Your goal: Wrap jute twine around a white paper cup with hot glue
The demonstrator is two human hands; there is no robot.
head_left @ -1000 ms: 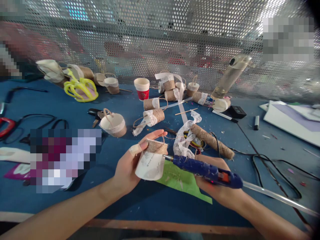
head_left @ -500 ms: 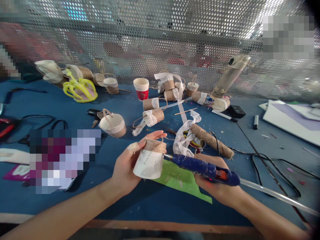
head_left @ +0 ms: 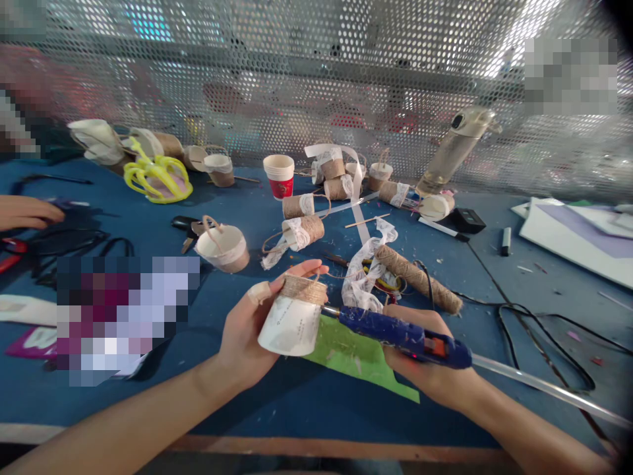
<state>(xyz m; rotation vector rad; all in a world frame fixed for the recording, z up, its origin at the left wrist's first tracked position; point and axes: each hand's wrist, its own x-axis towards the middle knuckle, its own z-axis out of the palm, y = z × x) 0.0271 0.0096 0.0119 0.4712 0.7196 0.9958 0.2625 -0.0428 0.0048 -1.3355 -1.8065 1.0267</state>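
My left hand (head_left: 251, 323) is closed around a white paper cup (head_left: 291, 328), held tilted, with jute twine (head_left: 301, 289) wound round one end. In my right hand (head_left: 430, 369) is a blue hot glue gun (head_left: 400, 333), its metal nozzle at the twine's lower edge on the cup's right side. A long clear glue stick (head_left: 548, 389) sticks out of the gun's back. Below the nozzle lies a green sheet (head_left: 356, 359) on the table. White lace ribbon (head_left: 363, 280) and a roll of jute twine (head_left: 420, 277) lie just beyond my right hand.
Several twine-wrapped cups (head_left: 304, 231) with lace stand or lie farther back, near a red and white paper cup (head_left: 279, 177). A bottle (head_left: 455, 152) leans against the perforated metal screen (head_left: 297, 79). Black cable (head_left: 534, 316) loops at right. Another person's hand (head_left: 30, 212) rests at far left.
The cup in my left hand has shifted slightly left and tilted a little, and the glue gun has followed it slightly. Another person's hand has come into view at the left edge.
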